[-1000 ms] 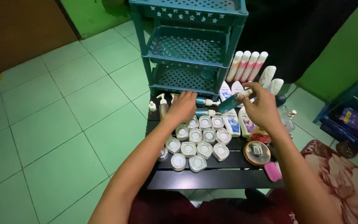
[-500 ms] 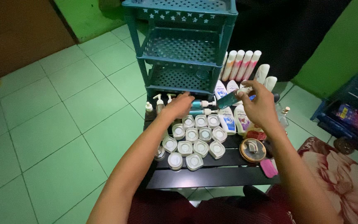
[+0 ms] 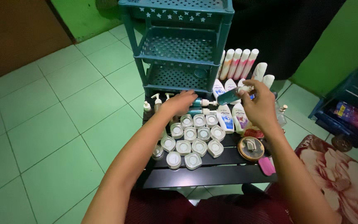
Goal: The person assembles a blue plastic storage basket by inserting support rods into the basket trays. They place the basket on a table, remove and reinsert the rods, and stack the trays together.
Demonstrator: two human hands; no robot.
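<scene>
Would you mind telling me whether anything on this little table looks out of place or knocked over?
Mostly tidy. Two teal pump bottles lie on their sides by the left hand, while the small pump bottles beside them stand upright. The right hand holds another teal bottle tilted. Nothing looks spilled.

Perforated matt teal plastic rack (image 3: 179,45); glossy plastic teal bottle (image 3: 228,97); slatted dark table (image 3: 212,176); smooth glossy floor tiles (image 3: 63,103).
</scene>
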